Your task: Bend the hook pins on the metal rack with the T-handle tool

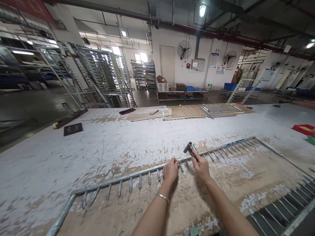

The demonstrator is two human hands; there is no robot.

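Observation:
A long metal frame [137, 174] with a row of thin metal pegs along its far bar lies on the worktable. My left hand [171, 170] is closed at the middle of that bar, its fingers curled over it; whether a small part is also pinched there is hidden. Just to its right, a short peg [181, 167] points toward me from the bar. My right hand [202, 166] grips a metal hammer [187, 147] by its handle, and the cylindrical head is raised beyond the bar. More pegs [119, 188] slant off the bar on both sides of my hands.
The scuffed white worktable [103, 147] extends ahead, with a dark plate [73, 129] at left. Along its far edge lie a wrench [154, 112] and another pegged frame [187, 111]. A red tray [304, 129] sits at right. Tall racks [105, 72] stand beyond.

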